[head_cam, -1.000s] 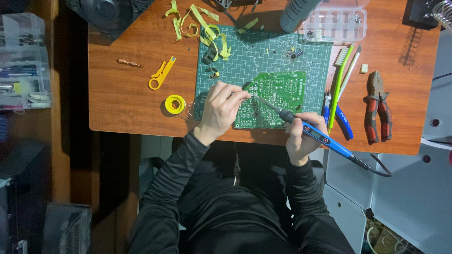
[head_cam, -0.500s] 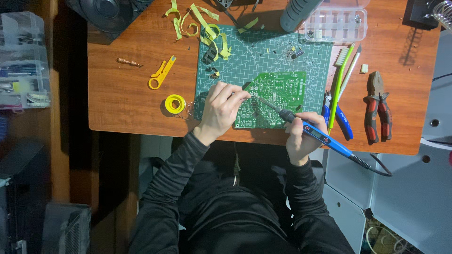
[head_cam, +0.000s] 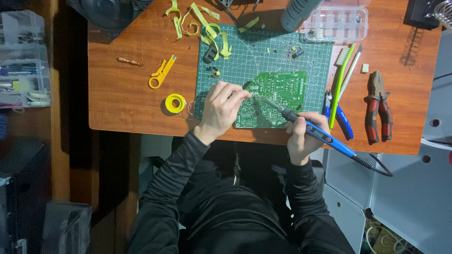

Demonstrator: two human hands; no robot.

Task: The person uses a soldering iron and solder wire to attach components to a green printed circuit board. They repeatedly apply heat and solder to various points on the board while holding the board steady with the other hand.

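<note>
- A person seated at a wooden desk (head_cam: 127, 101) works on a green circuit board (head_cam: 278, 96) that lies on a green cutting mat (head_cam: 263, 56), toward the mat's near right corner.
- The right hand (head_cam: 306, 136) is closed in a pen-like grip round a blue soldering iron (head_cam: 318, 134); the iron's metal tip reaches left and away to the board's left part, close to the left fingertips.
- The left hand (head_cam: 221, 110) rests on the mat at the board's left edge, thumb and forefinger pressed together as if pinching something thin at the board; what they pinch is too small to tell.
- Against the frames from a second earlier, both hands and the iron hold nearly the same pose; the tip stays at the same spot on the board, and nothing on the desk has shifted.
- A yellow solder spool (head_cam: 175, 102) sits just left of the left hand, with a yellow wire stripper (head_cam: 160, 75) farther off.
- Right of the board lie blue-handled cutters (head_cam: 341, 123), a green toothbrush (head_cam: 340, 84) and red-handled pliers (head_cam: 378, 108).
- A clear compartment box (head_cam: 336, 23) stands at the far edge, with yellow-green strips (head_cam: 207, 23) scattered to its left.
</note>
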